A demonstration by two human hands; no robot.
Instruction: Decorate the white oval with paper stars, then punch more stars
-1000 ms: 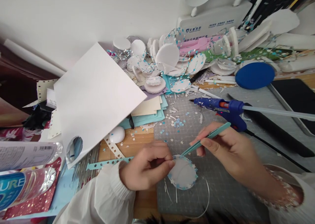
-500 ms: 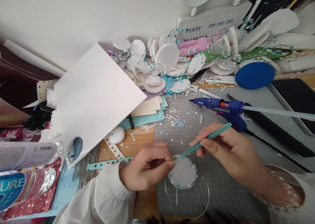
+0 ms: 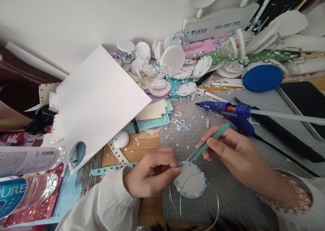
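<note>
A white round disc (image 3: 191,181), edged with small blue and white pieces, is pinched at its upper left by my left hand (image 3: 153,171), thumb against fingers. Teal tweezers (image 3: 209,142) are held in my right hand (image 3: 232,153), their tips at the disc's upper rim. Whether the tips grip a tiny piece is too small to tell. Thin pale wire (image 3: 217,207) loops across the disc and hangs below it over the grey cutting mat (image 3: 241,193). Loose blue and white star or flower pieces (image 3: 185,126) lie on the mat above my hands.
A blue glue gun (image 3: 225,110) with a clear stick lies beyond my right hand, its cord trailing right. A white board (image 3: 101,102) leans at left. Decorated foam discs (image 3: 172,56) pile along the wall. Bottles (image 3: 27,193) stand at lower left; a blue round lid (image 3: 262,78) lies right.
The tweezers have tipped slightly, their rear end shifting left and up. The disc has turned or shifted a little right and down. My left hand is nearly still.
</note>
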